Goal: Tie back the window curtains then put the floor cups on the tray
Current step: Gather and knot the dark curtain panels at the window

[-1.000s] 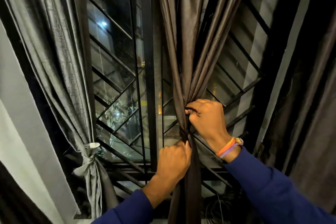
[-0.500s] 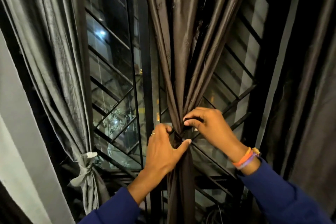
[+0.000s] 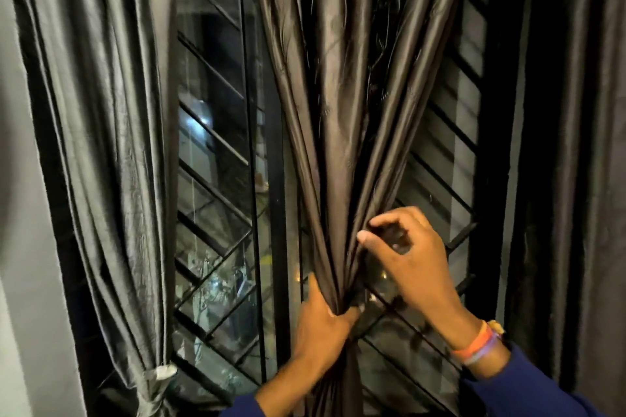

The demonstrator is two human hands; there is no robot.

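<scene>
Glossy dark-brown satin curtain (image 3: 342, 118) hangs mid-window, pleats converging to a tight waist. Left hand (image 3: 321, 325): fingers clenched around that waist. Right hand (image 3: 411, 257): fingers curled, thumb and forefinger pinching a fold just above. Grey crinkled curtain (image 3: 101, 118) at left, tied low with a pale band (image 3: 159, 374).

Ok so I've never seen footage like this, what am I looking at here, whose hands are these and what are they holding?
The camera is worn on a person's head and looks down at their own two hands. There is no machine. They face a barred window at night. The left hand grips a brown curtain where it is gathered into a bunch. The right hand touches its folds just above, fingers curled. On the left, a grey curtain is already tied back low down.
</scene>
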